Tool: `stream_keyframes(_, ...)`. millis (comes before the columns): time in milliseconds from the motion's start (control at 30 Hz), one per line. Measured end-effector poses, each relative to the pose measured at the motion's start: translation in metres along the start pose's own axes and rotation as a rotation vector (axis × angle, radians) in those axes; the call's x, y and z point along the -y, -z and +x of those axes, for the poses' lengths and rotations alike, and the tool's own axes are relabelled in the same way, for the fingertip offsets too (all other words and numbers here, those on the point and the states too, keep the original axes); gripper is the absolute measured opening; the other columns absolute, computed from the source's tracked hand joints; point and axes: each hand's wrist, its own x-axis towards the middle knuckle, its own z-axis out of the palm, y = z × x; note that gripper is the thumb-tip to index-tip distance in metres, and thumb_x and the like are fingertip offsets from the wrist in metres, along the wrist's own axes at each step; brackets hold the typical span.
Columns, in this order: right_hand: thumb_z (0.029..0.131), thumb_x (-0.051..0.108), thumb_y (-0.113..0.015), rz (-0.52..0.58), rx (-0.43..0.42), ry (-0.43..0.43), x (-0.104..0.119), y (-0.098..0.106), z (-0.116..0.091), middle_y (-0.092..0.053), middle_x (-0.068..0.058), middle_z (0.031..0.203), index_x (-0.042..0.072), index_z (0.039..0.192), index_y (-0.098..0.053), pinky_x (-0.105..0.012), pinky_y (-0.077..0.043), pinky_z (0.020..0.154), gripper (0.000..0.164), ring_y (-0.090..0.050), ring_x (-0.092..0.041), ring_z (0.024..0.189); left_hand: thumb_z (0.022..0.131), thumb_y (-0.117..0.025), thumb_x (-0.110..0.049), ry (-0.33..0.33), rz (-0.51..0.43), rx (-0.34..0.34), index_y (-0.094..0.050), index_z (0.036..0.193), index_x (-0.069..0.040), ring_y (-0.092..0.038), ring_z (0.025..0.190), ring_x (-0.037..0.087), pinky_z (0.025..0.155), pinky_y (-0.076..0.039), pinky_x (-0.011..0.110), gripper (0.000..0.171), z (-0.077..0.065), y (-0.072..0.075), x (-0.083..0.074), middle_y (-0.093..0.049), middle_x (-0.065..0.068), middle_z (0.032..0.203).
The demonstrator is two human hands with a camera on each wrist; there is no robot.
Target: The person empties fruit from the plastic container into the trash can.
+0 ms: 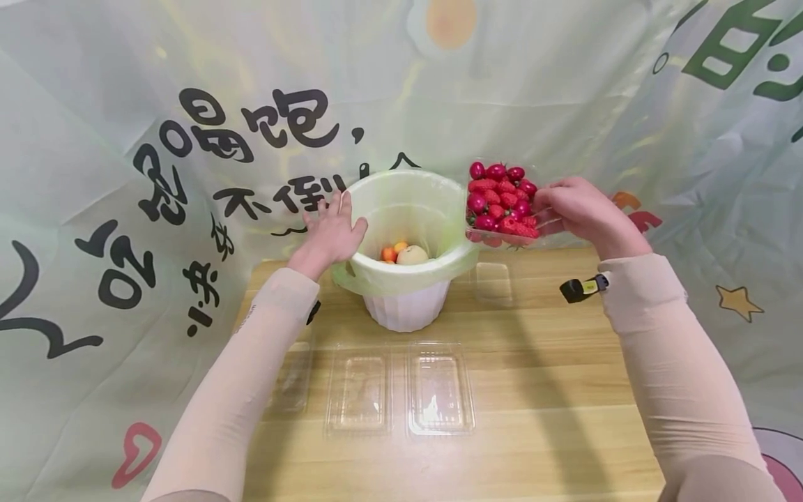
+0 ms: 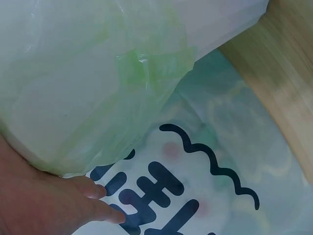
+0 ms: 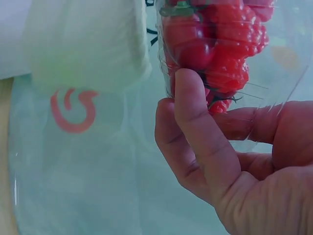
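My right hand (image 1: 580, 213) grips a transparent plastic box (image 1: 533, 236) from its right side, with fingers curled under it in the right wrist view. Red berries (image 1: 492, 199) and cherry tomatoes (image 3: 188, 41) fill that box, which is tilted beside the bin's right rim. The white bin (image 1: 408, 307) has a pale green bag (image 1: 404, 279) lining it and folded over its rim. Inside lie a pale round fruit (image 1: 413, 255) and small orange fruits (image 1: 388, 254). At the bin's left rim, my left hand (image 1: 332, 230) rests with fingers spread and extended, holding nothing.
Transparent plastic boxes (image 1: 441, 387) lie in a row on the wooden table (image 1: 521, 432) in front of the bin. Another transparent piece (image 1: 493, 282) lies right of the bin. A printed cloth (image 1: 533, 70) hangs behind and along both sides.
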Motion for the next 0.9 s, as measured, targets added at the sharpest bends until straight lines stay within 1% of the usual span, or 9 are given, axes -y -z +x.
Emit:
stream_keyframes(200,0.104,0.011,-0.047,0.034,-0.013,0.011,0.022,-0.016,0.01,-0.067,0.003,0.081,-0.004,0.105,-0.063,-0.026,-0.064,0.069,0.021,-0.071,-0.01,0.073,0.109,-0.02,-0.052,-0.008,-0.003,-0.005,0.001,0.169,-0.005,0.0,0.162,0.052,0.124,0.003,0.077,0.079,0.0,0.001,-0.001,0.005,0.02,0.178)
stream_keyframes(433,0.1,0.005,-0.05,0.094,-0.04,0.024,0.04,-0.038,0.024,-0.064,-0.001,0.074,0.0,0.091,-0.062,-0.03,-0.065,0.067,0.016,-0.071,-0.013,0.07,0.109,-0.021,-0.052,0.0,0.001,-0.003,0.001,0.169,-0.005,-0.001,0.162,0.053,0.125,0.002,0.077,0.079,-0.001,0.001,-0.001,0.004,0.02,0.178)
stream_keyframes(500,0.1,0.004,-0.05,0.108,-0.038,0.027,0.044,-0.043,0.027,-0.063,-0.002,0.074,0.0,0.09,-0.061,-0.03,-0.065,0.066,0.016,-0.07,-0.014,0.069,0.109,-0.021,-0.052,-0.002,0.0,-0.004,0.0,0.169,-0.005,-0.001,0.161,0.053,0.124,0.002,0.077,0.079,-0.001,0.001,-0.001,0.004,0.02,0.178)
stream_keyframes(600,0.1,0.003,-0.049,0.123,-0.036,0.024,0.05,-0.05,0.032,-0.063,-0.004,0.078,-0.001,0.092,-0.062,-0.03,-0.065,0.066,0.016,-0.069,-0.015,0.069,0.109,-0.022,-0.052,-0.001,-0.002,-0.007,0.0,0.169,-0.005,-0.002,0.161,0.053,0.125,0.001,0.077,0.08,-0.002,0.001,-0.002,0.003,0.02,0.178)
stream_keyframes(800,0.101,0.003,-0.048,0.126,-0.068,0.01,0.061,-0.064,0.042,-0.062,-0.009,0.094,-0.002,0.1,-0.062,-0.029,-0.065,0.064,0.015,-0.068,-0.013,0.07,0.109,-0.02,-0.052,0.01,0.005,0.001,0.002,0.169,-0.006,-0.001,0.162,0.053,0.125,0.002,0.076,0.079,-0.001,0.0,-0.001,0.006,0.02,0.178)
stream_keyframes(900,0.101,0.002,-0.048,0.135,-0.094,0.014,0.064,-0.071,0.047,-0.061,-0.011,0.096,-0.002,0.099,-0.061,-0.027,-0.064,0.063,0.014,-0.067,-0.013,0.068,0.109,-0.02,-0.052,0.011,0.008,-0.003,0.002,0.169,-0.005,-0.001,0.162,0.052,0.125,0.002,0.076,0.079,-0.001,0.0,-0.001,0.005,0.02,0.177)
